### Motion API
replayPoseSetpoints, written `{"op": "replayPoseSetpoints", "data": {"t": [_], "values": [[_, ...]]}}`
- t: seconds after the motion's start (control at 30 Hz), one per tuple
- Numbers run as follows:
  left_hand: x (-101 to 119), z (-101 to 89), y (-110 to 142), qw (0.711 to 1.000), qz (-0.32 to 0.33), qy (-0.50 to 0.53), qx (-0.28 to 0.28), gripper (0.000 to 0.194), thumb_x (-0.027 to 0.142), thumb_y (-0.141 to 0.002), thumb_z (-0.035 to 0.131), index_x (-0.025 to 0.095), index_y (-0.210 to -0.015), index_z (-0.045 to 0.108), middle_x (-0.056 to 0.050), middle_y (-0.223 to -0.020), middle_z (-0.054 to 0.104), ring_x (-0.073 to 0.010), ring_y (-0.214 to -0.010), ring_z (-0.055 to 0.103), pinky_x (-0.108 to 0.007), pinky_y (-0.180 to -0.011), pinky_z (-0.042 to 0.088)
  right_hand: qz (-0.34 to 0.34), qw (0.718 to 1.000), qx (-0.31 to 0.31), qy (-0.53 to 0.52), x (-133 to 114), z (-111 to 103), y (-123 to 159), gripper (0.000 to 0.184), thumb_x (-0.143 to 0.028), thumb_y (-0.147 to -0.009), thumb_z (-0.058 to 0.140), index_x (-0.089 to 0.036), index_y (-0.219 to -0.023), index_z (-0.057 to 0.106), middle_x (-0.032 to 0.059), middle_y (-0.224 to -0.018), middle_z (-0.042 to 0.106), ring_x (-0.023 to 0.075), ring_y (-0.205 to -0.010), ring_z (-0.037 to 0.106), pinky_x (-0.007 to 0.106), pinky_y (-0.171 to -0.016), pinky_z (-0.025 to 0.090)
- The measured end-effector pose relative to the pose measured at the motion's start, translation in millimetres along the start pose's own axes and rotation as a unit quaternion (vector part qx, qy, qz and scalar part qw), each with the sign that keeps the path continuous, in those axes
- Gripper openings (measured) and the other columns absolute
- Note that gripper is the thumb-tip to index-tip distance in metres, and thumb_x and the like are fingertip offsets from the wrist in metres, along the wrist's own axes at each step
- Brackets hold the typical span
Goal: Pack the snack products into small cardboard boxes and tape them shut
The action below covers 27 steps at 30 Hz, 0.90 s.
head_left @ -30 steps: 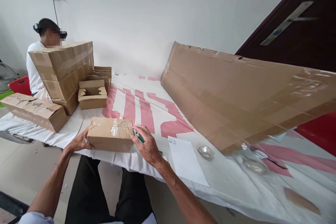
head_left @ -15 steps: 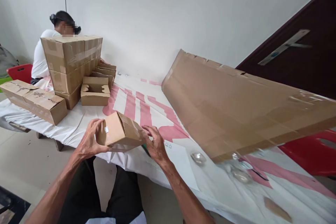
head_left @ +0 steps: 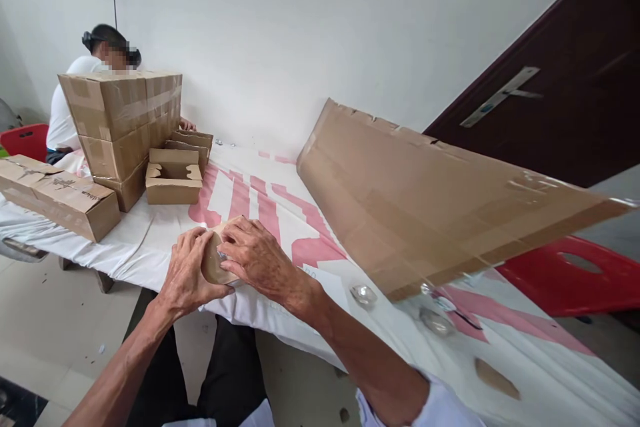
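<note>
A small brown cardboard box (head_left: 214,265) sits at the near edge of the table, end-on to me and mostly covered. My left hand (head_left: 187,273) wraps round its left end with the fingers curled on it. My right hand (head_left: 255,257) lies over the box's top and near end, fingers pressed down on the end flap where a strip of clear tape shines. Both hands hold the box against the white and pink table cloth (head_left: 260,213).
A large flat cardboard sheet (head_left: 425,200) leans across the right of the table. A stack of taped boxes (head_left: 123,120), a long box (head_left: 55,193) and open small boxes (head_left: 174,177) stand at the left. Another person (head_left: 75,107) sits behind the stack. Red chair (head_left: 565,273) at right.
The box was turned from side-on to end-on toward me. My right hand moved from its right end onto the top and near end; the left hand stayed gripping.
</note>
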State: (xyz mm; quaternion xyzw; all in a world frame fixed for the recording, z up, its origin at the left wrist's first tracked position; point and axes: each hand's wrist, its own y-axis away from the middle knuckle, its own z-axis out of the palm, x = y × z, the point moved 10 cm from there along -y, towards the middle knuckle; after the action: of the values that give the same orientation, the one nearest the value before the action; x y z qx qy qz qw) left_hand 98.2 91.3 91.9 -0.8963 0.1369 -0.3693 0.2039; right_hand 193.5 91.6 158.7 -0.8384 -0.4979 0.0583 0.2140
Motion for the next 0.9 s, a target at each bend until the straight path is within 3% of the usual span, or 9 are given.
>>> {"op": "replayPoseSetpoints", "data": {"t": [0.2,0.33,0.6,0.73,0.9], "values": [[5,0.2,-3,1.000,0.015,-0.006,-0.004,0.104,0.036,-0.059,0.097,0.029,-0.151,0.048,-0.016,-0.149,0.052,-0.0438,-0.139,0.049,-0.059,-0.115,0.042,-0.029,0.998,-0.030,0.056,-1,6,-6,0.017,-0.007,-0.094,0.068,-0.021,-0.088,0.077,0.0089,-0.101,0.073,0.0252,-0.101,0.061,0.041,-0.093,0.050],[10,-4.6,-7,0.999,0.043,-0.030,0.012,0.097,0.040,-0.064,0.095,0.028,-0.149,0.049,-0.016,-0.148,0.053,-0.0428,-0.137,0.050,-0.060,-0.115,0.042,-0.046,0.995,-0.026,0.089,-2,7,-7,0.023,-0.007,-0.101,0.057,-0.017,-0.095,0.077,0.0105,-0.103,0.074,0.0248,-0.100,0.061,0.042,-0.094,0.049],[14,-12.4,-14,0.990,0.105,-0.075,0.054,0.086,0.048,-0.071,0.089,0.023,-0.144,0.053,-0.018,-0.142,0.058,-0.0429,-0.129,0.057,-0.061,-0.108,0.049,-0.065,0.986,-0.036,0.150,-5,-3,-8,0.022,-0.010,-0.105,0.054,-0.016,-0.102,0.076,0.0094,-0.109,0.074,0.0242,-0.104,0.063,0.044,-0.097,0.047],[15,-14.8,-19,0.984,0.134,-0.098,0.064,0.081,0.062,-0.076,0.079,0.022,-0.142,0.055,-0.020,-0.139,0.059,-0.0460,-0.125,0.060,-0.066,-0.102,0.052,-0.044,0.985,-0.034,0.162,-4,-5,-9,0.027,-0.008,-0.107,0.048,-0.016,-0.107,0.073,0.0095,-0.115,0.073,0.0229,-0.107,0.064,0.044,-0.096,0.049],[33,-17.0,-21,0.971,0.188,-0.126,0.081,0.078,0.076,-0.085,0.060,0.023,-0.142,0.053,-0.022,-0.134,0.061,-0.0485,-0.118,0.063,-0.071,-0.094,0.055,-0.012,0.990,-0.006,0.142,-4,-5,-10,0.030,-0.009,-0.108,0.043,-0.017,-0.103,0.071,0.0090,-0.114,0.072,0.0224,-0.108,0.063,0.043,-0.099,0.049]]}}
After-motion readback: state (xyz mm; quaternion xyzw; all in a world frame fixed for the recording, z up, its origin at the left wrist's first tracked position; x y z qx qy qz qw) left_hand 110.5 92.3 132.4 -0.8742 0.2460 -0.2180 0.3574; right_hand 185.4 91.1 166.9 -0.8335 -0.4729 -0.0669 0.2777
